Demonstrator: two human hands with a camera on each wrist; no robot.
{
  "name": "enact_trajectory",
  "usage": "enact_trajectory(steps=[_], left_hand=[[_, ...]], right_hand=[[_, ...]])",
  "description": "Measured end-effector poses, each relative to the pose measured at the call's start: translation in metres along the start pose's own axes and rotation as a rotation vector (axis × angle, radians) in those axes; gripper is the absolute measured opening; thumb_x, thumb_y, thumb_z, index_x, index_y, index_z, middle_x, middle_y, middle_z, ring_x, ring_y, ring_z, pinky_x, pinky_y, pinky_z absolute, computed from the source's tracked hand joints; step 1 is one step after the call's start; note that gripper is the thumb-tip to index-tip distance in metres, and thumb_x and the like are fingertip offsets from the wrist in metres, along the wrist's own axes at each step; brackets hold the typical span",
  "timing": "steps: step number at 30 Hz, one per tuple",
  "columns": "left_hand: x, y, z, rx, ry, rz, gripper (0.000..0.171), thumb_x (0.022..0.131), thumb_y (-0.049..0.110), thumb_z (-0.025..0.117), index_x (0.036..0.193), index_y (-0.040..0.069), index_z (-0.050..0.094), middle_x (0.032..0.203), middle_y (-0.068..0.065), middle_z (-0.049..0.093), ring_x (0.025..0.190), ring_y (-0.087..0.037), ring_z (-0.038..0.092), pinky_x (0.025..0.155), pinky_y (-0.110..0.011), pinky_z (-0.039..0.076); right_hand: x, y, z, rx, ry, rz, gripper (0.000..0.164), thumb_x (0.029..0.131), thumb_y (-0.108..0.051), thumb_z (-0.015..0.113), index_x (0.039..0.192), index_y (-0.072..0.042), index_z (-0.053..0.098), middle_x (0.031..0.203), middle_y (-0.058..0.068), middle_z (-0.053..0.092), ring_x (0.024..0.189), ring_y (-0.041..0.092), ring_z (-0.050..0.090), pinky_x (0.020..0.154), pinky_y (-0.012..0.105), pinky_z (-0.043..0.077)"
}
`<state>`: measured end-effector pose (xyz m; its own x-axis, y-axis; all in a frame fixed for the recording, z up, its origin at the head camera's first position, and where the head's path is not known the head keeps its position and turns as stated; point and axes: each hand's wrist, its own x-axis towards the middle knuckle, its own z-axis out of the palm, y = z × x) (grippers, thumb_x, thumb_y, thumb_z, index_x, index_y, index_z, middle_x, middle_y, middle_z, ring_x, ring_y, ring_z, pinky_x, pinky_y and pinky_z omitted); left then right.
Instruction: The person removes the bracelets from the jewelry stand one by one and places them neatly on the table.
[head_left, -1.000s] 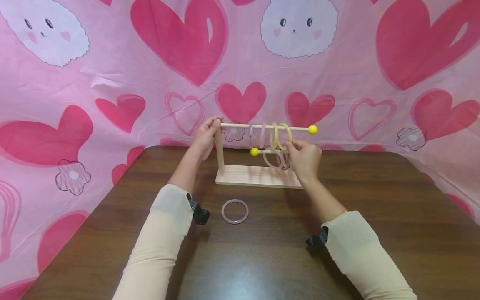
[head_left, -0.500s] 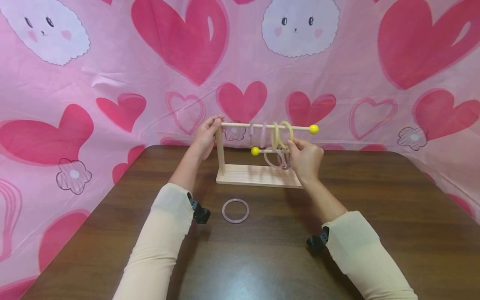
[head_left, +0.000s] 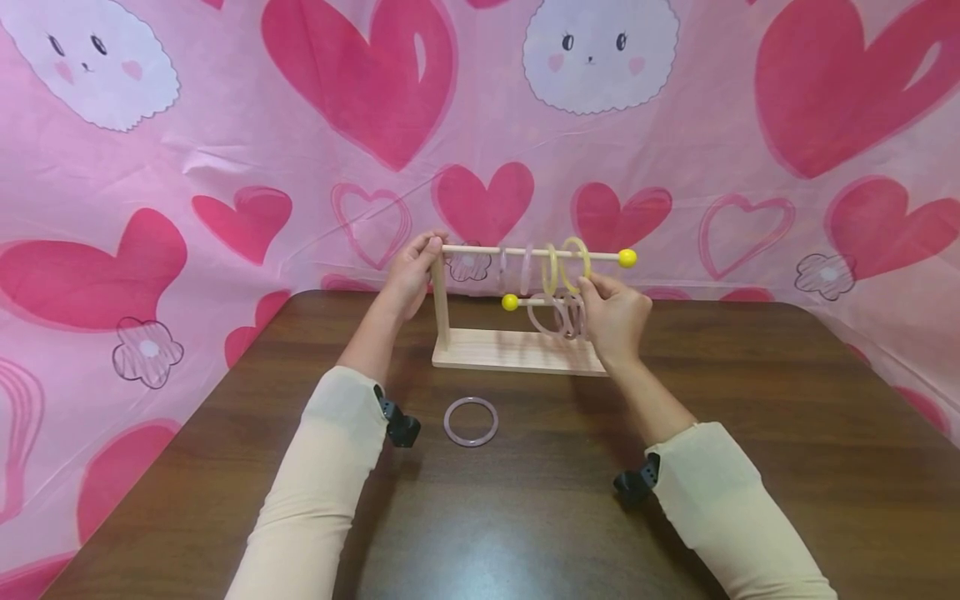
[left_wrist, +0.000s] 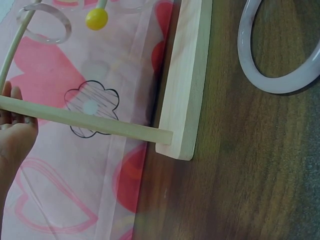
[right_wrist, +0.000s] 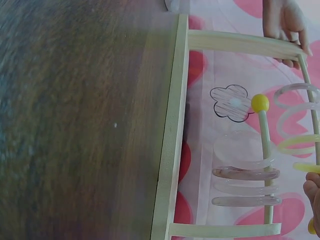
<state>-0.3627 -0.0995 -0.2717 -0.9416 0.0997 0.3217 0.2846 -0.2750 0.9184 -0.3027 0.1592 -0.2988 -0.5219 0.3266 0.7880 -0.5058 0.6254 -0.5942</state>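
My left hand (head_left: 408,275) grips the top of the left post (head_left: 441,308) of a wooden bangle stand (head_left: 517,351), where the upper rod begins. Between thumb and fingers, my right hand (head_left: 617,321) pinches a yellow bangle (head_left: 588,257) that encircles the upper rod near its yellow end ball (head_left: 627,258). To its left on that rod hang another yellow bangle (head_left: 554,268) and two pale purple ones. Several clear and brownish bangles (right_wrist: 245,173) hang on the lower rod, partly hidden by my right hand in the head view. A lilac bangle (head_left: 471,444) lies on the table before the stand.
The stand is on a dark brown wooden table (head_left: 540,500). Close behind it hangs a pink cloth (head_left: 300,158) printed with hearts. The lower rod ends in a yellow ball (head_left: 510,302) pointing left. A black camera sits on each wrist.
My right hand has shifted slightly right and up, and the yellow bangle it pinches has risen and moved a little toward the upper rod's end ball. The left hand has stayed on the post.
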Motion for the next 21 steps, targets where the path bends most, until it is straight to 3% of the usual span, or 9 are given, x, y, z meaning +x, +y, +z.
enact_trajectory(steps=[5, 11, 21], left_hand=[[-0.0002, 0.0003, 0.0004, 0.000, -0.006, 0.003, 0.036, 0.099, 0.013, 0.042, 0.125, -0.011, 0.040, 0.091, 0.002, 0.054, 0.091, -0.016, 0.046, 0.082, -0.023, 0.038], [0.0003, -0.0001, -0.0002, -0.006, -0.010, 0.001, 0.041, 0.099, 0.013, 0.042, 0.129, -0.013, 0.034, 0.091, 0.002, 0.054, 0.090, -0.015, 0.047, 0.084, -0.024, 0.037], [0.0012, -0.0008, -0.0005, 0.004, 0.000, -0.010, 0.040, 0.098, 0.014, 0.043, 0.128, -0.012, 0.036, 0.090, 0.002, 0.053, 0.091, -0.015, 0.046, 0.084, -0.024, 0.037]], right_hand=[[0.0005, -0.0011, -0.0016, 0.028, 0.010, -0.005, 0.013, 0.078, -0.008, 0.073, 0.086, 0.002, 0.072, 0.077, 0.016, 0.067, 0.068, 0.025, 0.067, 0.056, 0.003, 0.037], [0.0015, -0.0008, -0.0024, 0.059, 0.031, -0.003, 0.011, 0.078, -0.005, 0.072, 0.085, 0.003, 0.072, 0.077, 0.016, 0.067, 0.068, 0.026, 0.067, 0.055, 0.003, 0.038], [0.0010, -0.0001, -0.0060, 0.018, 0.060, -0.005, 0.012, 0.078, -0.009, 0.073, 0.084, 0.001, 0.073, 0.075, 0.015, 0.067, 0.065, 0.025, 0.066, 0.054, 0.004, 0.037]])
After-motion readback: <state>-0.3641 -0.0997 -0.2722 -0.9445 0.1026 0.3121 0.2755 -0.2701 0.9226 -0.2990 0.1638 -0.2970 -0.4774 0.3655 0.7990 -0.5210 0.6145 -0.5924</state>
